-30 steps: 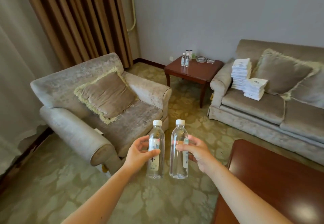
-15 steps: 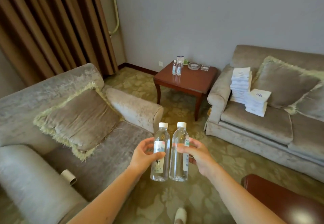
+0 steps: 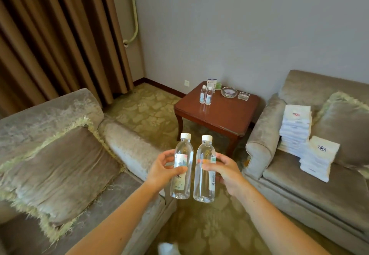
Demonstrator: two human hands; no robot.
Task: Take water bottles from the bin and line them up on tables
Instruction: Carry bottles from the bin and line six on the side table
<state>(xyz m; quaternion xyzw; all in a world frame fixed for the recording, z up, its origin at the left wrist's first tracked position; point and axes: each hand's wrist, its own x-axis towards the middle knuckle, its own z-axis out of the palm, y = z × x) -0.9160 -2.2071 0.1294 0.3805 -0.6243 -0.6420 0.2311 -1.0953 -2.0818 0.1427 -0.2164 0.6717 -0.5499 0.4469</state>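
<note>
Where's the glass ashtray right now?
In the head view, the glass ashtray sits at the back of the corner side table, right of the two standing bottles, beside the sofa arm.

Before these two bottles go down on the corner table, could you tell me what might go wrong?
1. The side table already holds two upright bottles near its far edge; setting new ones close beside them could tip them.
2. A glass ashtray sits just behind that spot and could get bumped.
3. With the left hand and right hand each holding a bottle, neither is free to steady anything.
</note>
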